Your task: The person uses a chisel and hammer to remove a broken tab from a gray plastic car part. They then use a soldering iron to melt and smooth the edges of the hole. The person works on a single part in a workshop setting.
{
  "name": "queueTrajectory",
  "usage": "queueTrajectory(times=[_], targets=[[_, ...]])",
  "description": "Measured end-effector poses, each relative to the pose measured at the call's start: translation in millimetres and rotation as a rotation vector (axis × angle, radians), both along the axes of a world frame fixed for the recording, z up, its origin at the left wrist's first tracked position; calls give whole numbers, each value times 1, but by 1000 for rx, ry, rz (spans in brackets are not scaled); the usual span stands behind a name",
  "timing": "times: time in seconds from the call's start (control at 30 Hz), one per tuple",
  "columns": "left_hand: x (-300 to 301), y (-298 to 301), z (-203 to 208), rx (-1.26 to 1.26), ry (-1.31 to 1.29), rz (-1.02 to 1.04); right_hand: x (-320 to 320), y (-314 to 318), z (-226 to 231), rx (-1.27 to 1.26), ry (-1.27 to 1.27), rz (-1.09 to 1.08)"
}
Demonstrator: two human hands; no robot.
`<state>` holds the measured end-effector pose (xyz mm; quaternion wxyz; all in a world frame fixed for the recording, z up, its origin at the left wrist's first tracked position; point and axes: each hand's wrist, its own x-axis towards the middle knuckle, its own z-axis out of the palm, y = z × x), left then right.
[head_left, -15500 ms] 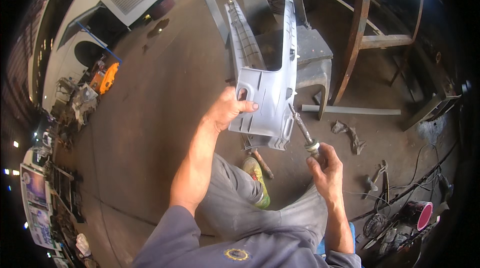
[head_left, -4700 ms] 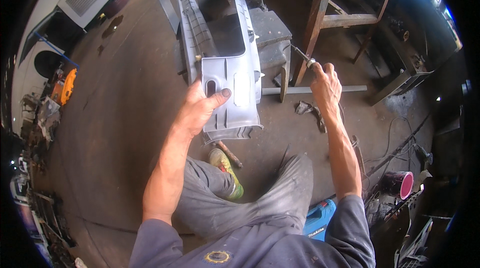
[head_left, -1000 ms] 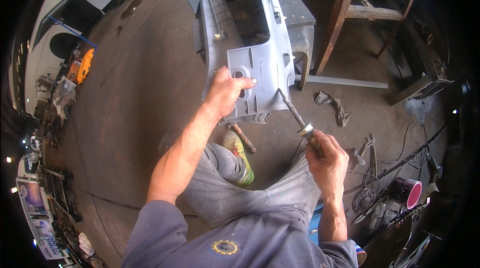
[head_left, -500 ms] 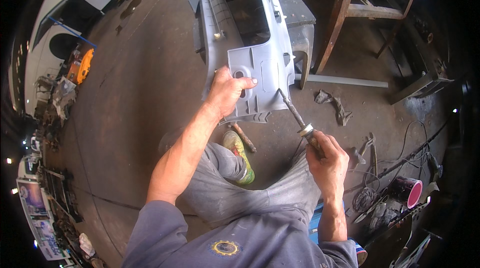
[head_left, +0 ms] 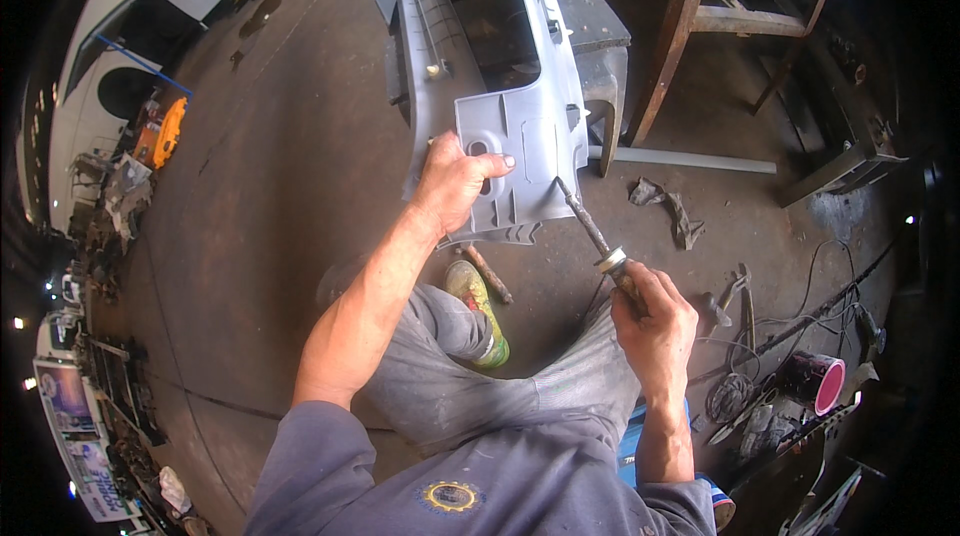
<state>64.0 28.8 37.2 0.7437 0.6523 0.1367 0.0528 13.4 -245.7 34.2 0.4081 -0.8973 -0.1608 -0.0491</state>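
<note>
A grey plastic trim panel (head_left: 535,136), ribbed and with a large rectangular opening, reaches away from me over a dark stool. My left hand (head_left: 453,181) grips its near left part, thumb flat on the face beside a round hole and the other fingers hidden underneath. In my right hand (head_left: 655,328) is a soldering iron (head_left: 590,221), held by its handle below a pale collar. The iron's thin tip touches or nearly touches the panel's near right area.
A dark stool (head_left: 590,21) stands beneath the panel. Rusty metal frame legs (head_left: 675,46) rise at the far right. On the floor lie a rag (head_left: 670,211), pliers (head_left: 742,306), coiled cable (head_left: 733,398) and a pink-rimmed can (head_left: 828,386). A stick-like piece (head_left: 488,274) lies beside my shoe.
</note>
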Motion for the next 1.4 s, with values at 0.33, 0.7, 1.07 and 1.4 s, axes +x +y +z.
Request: queueTrajectory(times=[0.33,0.7,1.07,1.4], targets=[[1,3,-1,2,54,-37,-1,0,2,-25,-12,1],[1,3,-2,3,57,-34,-2,0,2,-39,-14,-2],[1,-1,-3,7,-22,19,-3,1,1,-33,-21,-4],[2,0,-4,31,-18,4,-4,0,2,-64,-24,0]])
